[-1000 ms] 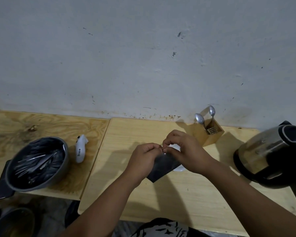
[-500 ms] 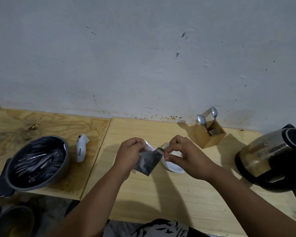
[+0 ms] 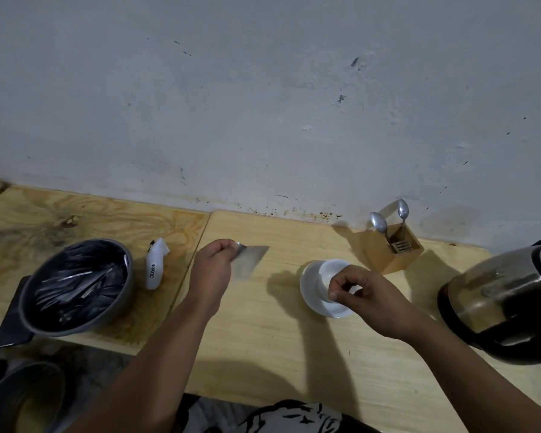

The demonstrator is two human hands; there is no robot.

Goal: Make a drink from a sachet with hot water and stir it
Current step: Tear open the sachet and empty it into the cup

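My left hand pinches a dark, silvery sachet by its top corner and holds it above the table, left of the cup; the sachet is motion-blurred. A small white cup stands on a white saucer at the table's middle. My right hand hovers over the cup's near right side, thumb and forefinger curled together; I cannot make out anything between them. A steel and black kettle stands at the right edge. Two spoons stick up from a wooden holder behind the cup.
A grey bowl full of dark sachets sits on the left table, with a white controller beside it. A seam separates the two wooden tables. The wall runs close behind. Another metal bowl is on the floor, bottom left.
My hands have pulled apart: the left carried the sachet up and to the left, the right moved right and down over the cup. The cup and saucer now show fully.
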